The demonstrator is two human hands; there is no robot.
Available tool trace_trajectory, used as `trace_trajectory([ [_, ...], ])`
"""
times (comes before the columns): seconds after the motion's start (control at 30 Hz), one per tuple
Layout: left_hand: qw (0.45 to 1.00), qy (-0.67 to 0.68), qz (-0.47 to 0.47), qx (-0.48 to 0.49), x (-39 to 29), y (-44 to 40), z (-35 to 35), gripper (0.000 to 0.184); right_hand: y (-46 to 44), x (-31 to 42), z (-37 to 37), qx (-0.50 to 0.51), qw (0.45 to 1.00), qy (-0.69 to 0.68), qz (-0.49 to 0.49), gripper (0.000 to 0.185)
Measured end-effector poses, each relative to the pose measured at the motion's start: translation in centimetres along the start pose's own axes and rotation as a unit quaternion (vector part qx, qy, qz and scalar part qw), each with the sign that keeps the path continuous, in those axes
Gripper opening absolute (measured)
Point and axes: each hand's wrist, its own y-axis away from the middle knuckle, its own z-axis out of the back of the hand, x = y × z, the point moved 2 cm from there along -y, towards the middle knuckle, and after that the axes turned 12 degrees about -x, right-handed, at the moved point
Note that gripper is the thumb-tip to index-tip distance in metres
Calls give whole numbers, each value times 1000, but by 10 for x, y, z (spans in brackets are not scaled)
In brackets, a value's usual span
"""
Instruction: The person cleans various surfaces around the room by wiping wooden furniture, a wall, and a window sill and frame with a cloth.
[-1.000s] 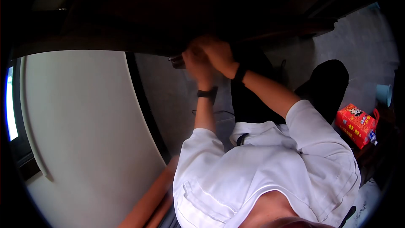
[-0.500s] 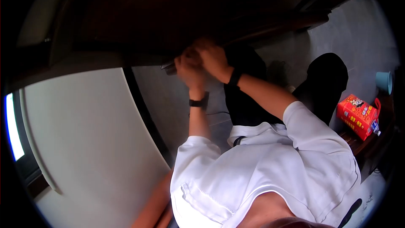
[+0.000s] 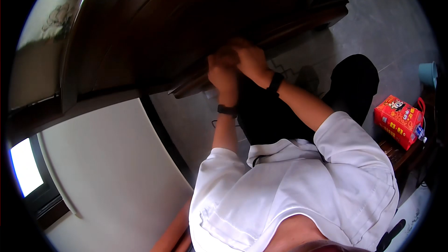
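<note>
My left hand (image 3: 223, 72) is raised in front of me with its fingers curled closed, a dark band round the wrist. Right beside it is my right hand (image 3: 251, 61), also closed, with a black band on that wrist. The two hands nearly meet at the front edge of a dark wooden piece of furniture (image 3: 186, 86). Something brownish, dim and blurred lies between the fingers; I cannot tell whether it is a held object. Shadow hides the fingertips.
To the right, a red printed box (image 3: 399, 119) with a bottle beside it lies on a dark wooden surface (image 3: 396, 154). A blue cup (image 3: 427, 74) stands beyond. My legs (image 3: 352, 79) are below; a pale panel (image 3: 112, 168) and a bright screen (image 3: 27, 168) are left.
The view has shifted, so more of the furniture's left side shows. Both hands stay close together at its edge and appear slightly farther right.
</note>
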Motion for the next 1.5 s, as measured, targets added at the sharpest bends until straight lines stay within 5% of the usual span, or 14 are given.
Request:
trace_trajectory([
  [0.43, 997, -31, -43, 53, -159, -1, -131, 5, -35, -138, 128, -153, 978, 14, -145, 24],
  [0.57, 992, -20, -4, 122, -188, 0, -141, 34, -41, -144, 155, -145, 978, 11, -151, 28],
  [0.77, 992, -25, 7, 123, -192, -6, -134, 36, -31, -163, 133, -204, 970, -34, -125, 30],
  [0.97, 999, 4, 15, 46, -188, -7, -133, 25, -39, -160, 145, -205, 967, -114, -97, 39],
  [1.17, 985, 131, -71, -81, -255, -75, -74, 37, -87, -100, 202, -328, 926, -187, -18, 43],
  [1.43, 905, 249, -193, -286, -306, -158, -12, 32, -155, -15, 277, -427, 858, -220, 180, 41],
  [1.5, 908, 246, -198, -275, -306, -166, -6, 32, -160, -9, 283, -441, 854, -186, 206, 43],
])
